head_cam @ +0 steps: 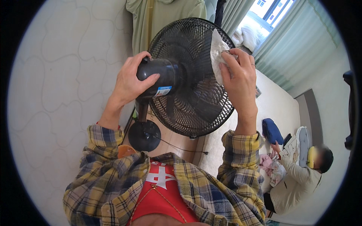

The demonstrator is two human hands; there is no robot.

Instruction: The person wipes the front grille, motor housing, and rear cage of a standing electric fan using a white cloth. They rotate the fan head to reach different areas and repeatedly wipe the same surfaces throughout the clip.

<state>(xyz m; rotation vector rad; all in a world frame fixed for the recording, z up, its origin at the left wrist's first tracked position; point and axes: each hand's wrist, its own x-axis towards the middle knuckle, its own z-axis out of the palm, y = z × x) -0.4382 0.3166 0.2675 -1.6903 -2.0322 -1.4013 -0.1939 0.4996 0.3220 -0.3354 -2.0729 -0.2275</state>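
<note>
A black pedestal fan stands in front of me, its wire grille (pixel 195 113) turned to the right and its motor housing (pixel 169 66) on the left. My left hand (pixel 133 76) grips the rear of the housing, thumb on the near side and fingers over the top by a small knob. A label with writing is stuck on the housing below my thumb. My right hand (pixel 239 70) pinches a crumpled white tissue or cloth (pixel 216 50) against the right part of the grille. The round fan base (pixel 144 135) rests on the wood floor, with a power cord and plug (pixel 206 152) beside it.
To the right, another person (pixel 297 180) leans over a bed (pixel 277 99), a hand at a dark blue folded cloth (pixel 272 131) near pink clothes (pixel 267 162). A patterned white wall (pixel 56 70) lies left. Green fabric (pixel 169 14) hangs behind the fan; curtains (pixel 285 56) flank a window.
</note>
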